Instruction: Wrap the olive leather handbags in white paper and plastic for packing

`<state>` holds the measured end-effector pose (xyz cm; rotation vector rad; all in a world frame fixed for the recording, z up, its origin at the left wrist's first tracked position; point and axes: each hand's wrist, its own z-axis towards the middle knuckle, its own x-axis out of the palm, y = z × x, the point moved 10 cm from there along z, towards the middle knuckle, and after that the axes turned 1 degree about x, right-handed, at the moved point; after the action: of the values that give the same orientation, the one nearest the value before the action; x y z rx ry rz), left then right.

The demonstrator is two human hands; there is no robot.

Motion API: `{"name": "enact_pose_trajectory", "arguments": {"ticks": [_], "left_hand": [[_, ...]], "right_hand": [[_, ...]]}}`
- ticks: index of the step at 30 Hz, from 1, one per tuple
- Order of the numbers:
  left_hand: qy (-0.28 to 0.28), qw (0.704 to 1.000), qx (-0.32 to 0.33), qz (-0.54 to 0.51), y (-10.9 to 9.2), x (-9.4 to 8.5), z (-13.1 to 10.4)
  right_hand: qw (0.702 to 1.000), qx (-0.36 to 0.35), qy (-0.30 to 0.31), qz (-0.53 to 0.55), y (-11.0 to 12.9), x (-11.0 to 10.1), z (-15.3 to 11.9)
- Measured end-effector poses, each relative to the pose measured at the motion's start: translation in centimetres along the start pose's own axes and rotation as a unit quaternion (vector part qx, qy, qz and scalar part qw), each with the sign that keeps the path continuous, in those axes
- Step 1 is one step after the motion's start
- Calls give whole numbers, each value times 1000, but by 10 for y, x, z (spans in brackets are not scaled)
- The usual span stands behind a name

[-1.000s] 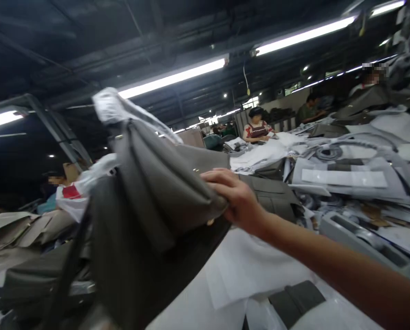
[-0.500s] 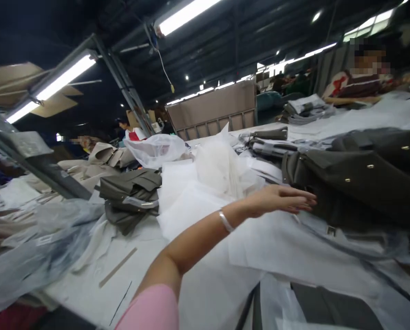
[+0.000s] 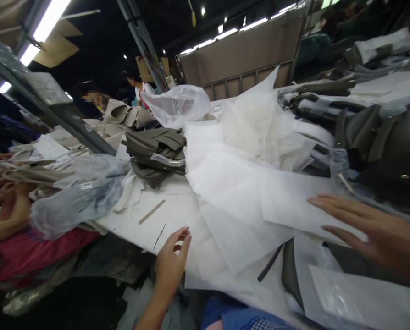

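My left hand (image 3: 172, 256) hovers by the near edge of the white table (image 3: 146, 197), its fingers loosely curled and nothing visible in them. On the right, my right hand (image 3: 373, 224) is stretched flat, fingers extended, over the edge of the thin white sheets (image 3: 232, 183). Whether it touches them I cannot tell. The sheets lie fanned out, with a crumpled cream-white heap (image 3: 256, 123) behind them. Below my right hand are dark grey-green pieces (image 3: 289, 270) and clear plastic wrapping (image 3: 349, 298).
Folded dark grey-green pieces (image 3: 157, 153) lie left of the sheets, and more dark pieces with metal studs (image 3: 394, 146) at right. A clear plastic bag (image 3: 177, 105) stands behind. A slanted metal post (image 3: 70, 119) rises at left, near another person's hands (image 3: 15, 206).
My left hand has drawn back from the dark pieces on the right to the near table edge. My right hand has come into view at right. The view has tilted down.
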<state>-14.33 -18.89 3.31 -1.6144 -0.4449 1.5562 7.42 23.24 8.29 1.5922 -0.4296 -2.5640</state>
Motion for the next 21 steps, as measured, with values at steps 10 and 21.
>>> {"name": "enact_pose_trajectory", "arguments": {"ticks": [10, 21], "left_hand": [[108, 916, 307, 233, -9, 82, -83], [185, 883, 353, 248, 5, 99, -12]], "right_hand": [[993, -18, 116, -29, -23, 104, -1], [997, 9, 64, -35, -33, 101, 25]]}}
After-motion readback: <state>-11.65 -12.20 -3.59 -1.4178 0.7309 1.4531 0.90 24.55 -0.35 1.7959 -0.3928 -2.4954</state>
